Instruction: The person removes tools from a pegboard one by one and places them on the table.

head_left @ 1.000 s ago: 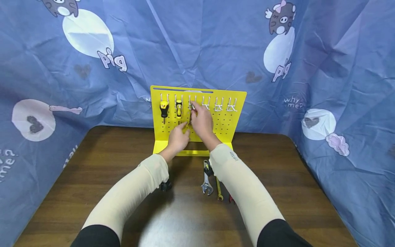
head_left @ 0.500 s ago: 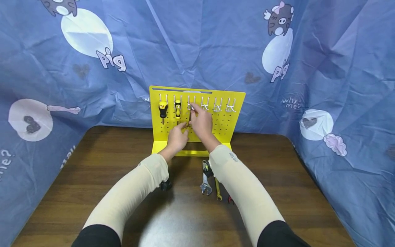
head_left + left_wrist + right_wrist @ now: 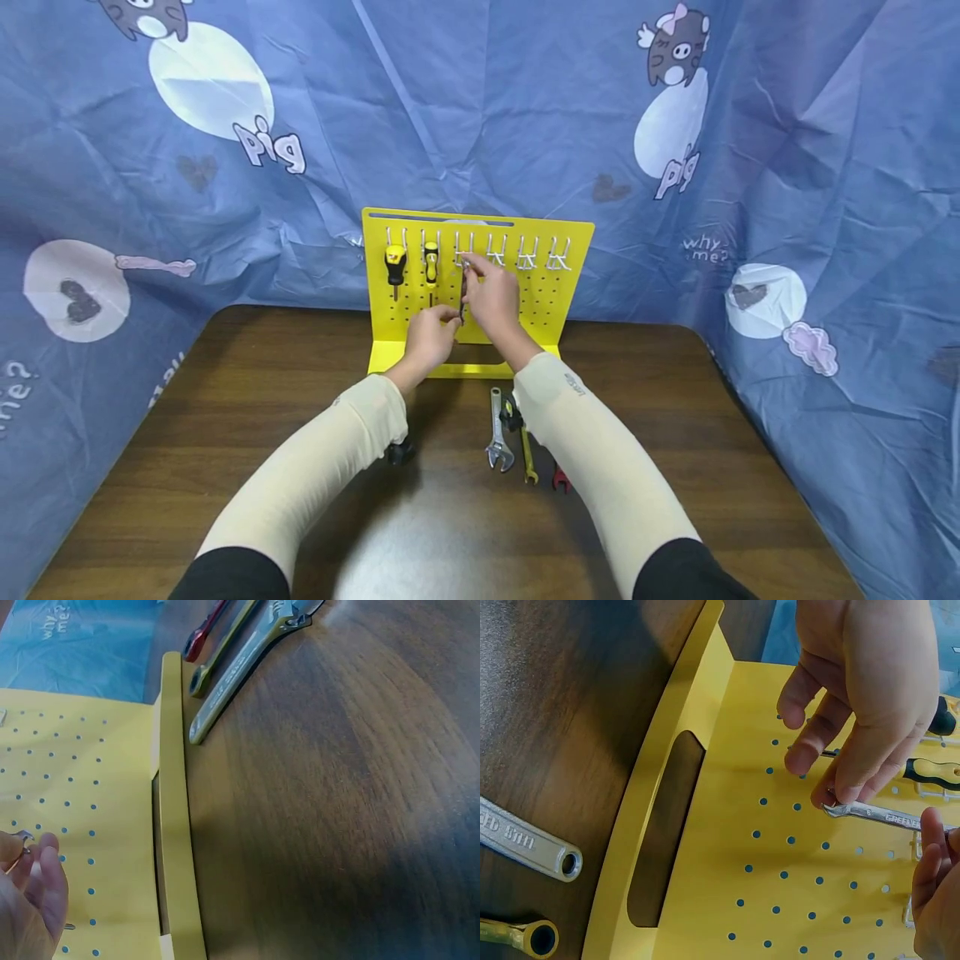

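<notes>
A small silver wrench (image 3: 881, 815) hangs upright in front of the yellow pegboard (image 3: 536, 304), seen lengthwise in the right wrist view. The right hand (image 3: 493, 296) pinches its upper part near the third pair of hooks (image 3: 464, 242). Lower down, the left hand (image 3: 431, 337) pinches the open-ended jaw between thumb and finger. In the left wrist view the left hand (image 3: 34, 900) shows at the lower left edge, with the wrench's tip between its fingertips. Whether the wrench's upper end is on the hook is hidden by the right fingers.
Two yellow-black screwdrivers (image 3: 395, 265) hang at the board's left. Other hooks (image 3: 527, 254) stand to the right. On the table lie an adjustable wrench (image 3: 497, 433), a yellow wrench (image 3: 528, 457) and a red wrench (image 3: 561, 478), partly behind the right sleeve.
The left hand's fingers, extended earlier, have closed on the wrench's lower end. The right hand keeps its hold and has barely moved.
</notes>
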Tool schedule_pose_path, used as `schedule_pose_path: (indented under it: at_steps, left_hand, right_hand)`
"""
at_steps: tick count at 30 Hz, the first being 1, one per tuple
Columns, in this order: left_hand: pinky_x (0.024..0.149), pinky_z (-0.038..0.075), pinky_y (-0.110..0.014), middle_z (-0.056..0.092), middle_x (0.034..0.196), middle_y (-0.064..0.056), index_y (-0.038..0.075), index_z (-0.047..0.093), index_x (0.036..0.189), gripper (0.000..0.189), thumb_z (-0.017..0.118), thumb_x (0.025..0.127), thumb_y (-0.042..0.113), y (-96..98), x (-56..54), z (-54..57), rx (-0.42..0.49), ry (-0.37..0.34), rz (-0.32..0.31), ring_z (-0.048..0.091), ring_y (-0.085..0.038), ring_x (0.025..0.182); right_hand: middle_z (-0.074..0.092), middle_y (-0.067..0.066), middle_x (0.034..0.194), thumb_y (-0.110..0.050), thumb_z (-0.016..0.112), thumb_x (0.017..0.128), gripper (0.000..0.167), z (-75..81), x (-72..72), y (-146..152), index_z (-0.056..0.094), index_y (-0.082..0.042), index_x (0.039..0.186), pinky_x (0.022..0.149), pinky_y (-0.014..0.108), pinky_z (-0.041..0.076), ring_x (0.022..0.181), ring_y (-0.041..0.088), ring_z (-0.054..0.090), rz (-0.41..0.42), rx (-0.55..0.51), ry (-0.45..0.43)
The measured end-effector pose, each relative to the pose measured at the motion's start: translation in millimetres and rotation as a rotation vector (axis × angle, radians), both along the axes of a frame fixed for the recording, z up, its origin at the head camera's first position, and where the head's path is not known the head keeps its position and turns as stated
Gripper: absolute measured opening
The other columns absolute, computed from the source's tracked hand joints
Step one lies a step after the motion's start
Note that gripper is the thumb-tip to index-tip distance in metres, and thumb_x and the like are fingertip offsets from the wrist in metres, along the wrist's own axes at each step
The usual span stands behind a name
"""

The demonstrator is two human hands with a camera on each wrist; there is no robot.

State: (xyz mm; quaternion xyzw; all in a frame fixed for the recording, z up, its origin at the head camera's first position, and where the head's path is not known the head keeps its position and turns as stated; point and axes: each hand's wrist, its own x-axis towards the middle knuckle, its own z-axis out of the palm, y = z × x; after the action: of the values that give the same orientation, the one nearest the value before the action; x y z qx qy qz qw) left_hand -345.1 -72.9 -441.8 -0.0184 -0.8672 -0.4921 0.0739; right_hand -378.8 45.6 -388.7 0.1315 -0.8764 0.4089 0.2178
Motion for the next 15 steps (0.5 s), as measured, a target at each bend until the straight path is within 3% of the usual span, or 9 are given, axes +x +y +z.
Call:
schedule_pose_path:
  at_steps: [8,15]
  left_hand:
    - [0.062,0.051,-0.032,0.073,0.102,-0.008,0.005,0.074,0.109,0.017,0.064,0.101,0.017,-0.8,2.7,-1.6,-0.023,-0.006,0.012,0.07,-0.023,0.074]
    - [0.067,0.048,-0.032,0.073,0.097,-0.008,0.005,0.074,0.103,0.013,0.067,0.099,0.015,1.2,11.7,4.6,-0.029,0.014,-0.028,0.06,-0.02,0.079]
  right_hand:
    - [0.073,0.011,0.117,-0.009,0.063,0.1,0.027,3.8,3.1,2,0.072,-0.014,0.126,0.04,0.023,0.043,0.058,0.018,0.07,0.047,-0.059,-0.008]
    - [0.072,0.01,0.101,-0.007,0.063,0.1,0.025,10.1,6.0,6,0.073,-0.009,0.122,0.047,0.025,0.05,0.061,0.027,0.069,0.085,-0.17,-0.082]
